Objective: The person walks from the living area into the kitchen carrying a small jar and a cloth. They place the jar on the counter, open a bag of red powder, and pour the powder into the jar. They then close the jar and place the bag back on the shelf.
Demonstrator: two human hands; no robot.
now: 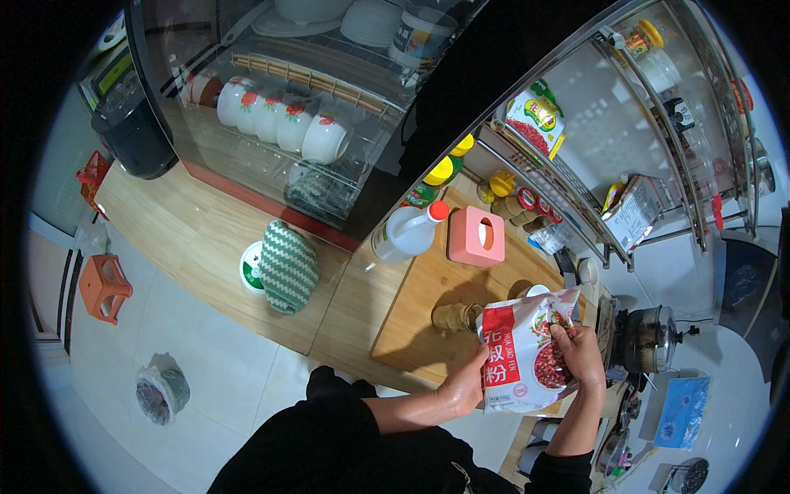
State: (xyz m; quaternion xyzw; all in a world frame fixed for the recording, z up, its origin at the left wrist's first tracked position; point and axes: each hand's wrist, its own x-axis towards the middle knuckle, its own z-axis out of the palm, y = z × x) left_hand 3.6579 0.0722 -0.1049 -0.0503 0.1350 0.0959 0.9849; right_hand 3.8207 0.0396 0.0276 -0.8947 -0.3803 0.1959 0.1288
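Observation:
Between my two hands is a white and red plastic bag of Sichuan pepper powder (524,364), its printed front facing up. My left hand (463,383) grips the bag's left edge. My right hand (579,355) pinches its right side, with the thumb on the front. The bag is over the near right part of a wooden cutting board (401,336). Just past its upper left corner a glass jar with brown contents (455,317) is on the board, partly covered by the bag. A round white lid (536,289) shows behind the bag's top edge.
A pink tissue box (460,238) and a red-capped plastic jug (404,234) stand beyond. A green-striped cloth (289,268) lies left on the counter. A metal rack (555,167) with spice packets overhangs the right. A glass-front dish cabinet (259,160) stands behind. A lidded pot (647,339) is at right.

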